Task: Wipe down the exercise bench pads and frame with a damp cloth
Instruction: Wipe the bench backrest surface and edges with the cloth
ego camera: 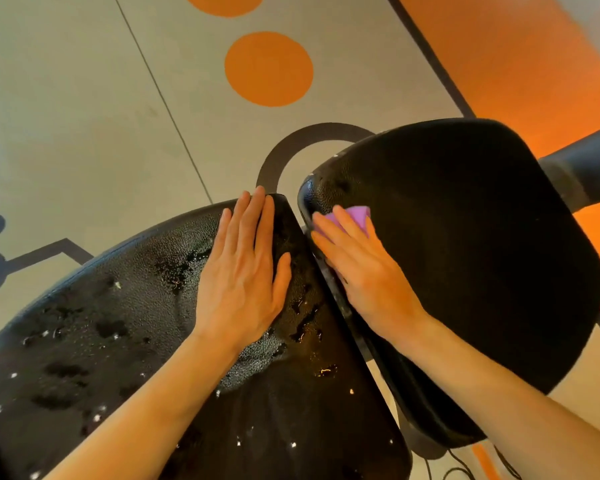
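Wiping pad edge now: right hand (364, 271) presses purple cloth (355, 218) flat under fingers onto near edge of right pad (465, 237), beside gap between pads. Left hand (246, 271) lies open, palm down, bracing wet left pad (101, 323); holds nothing. Droplets cover left pad. Next move likely calls for sweeping cloth across right pad, then frame (582, 171).

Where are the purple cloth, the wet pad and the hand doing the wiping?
purple cloth (358, 216): head view, bare corner past the fingers.
wet pad (118, 327): head view, beaded top surface.
right hand (364, 271): head view, back of hand.
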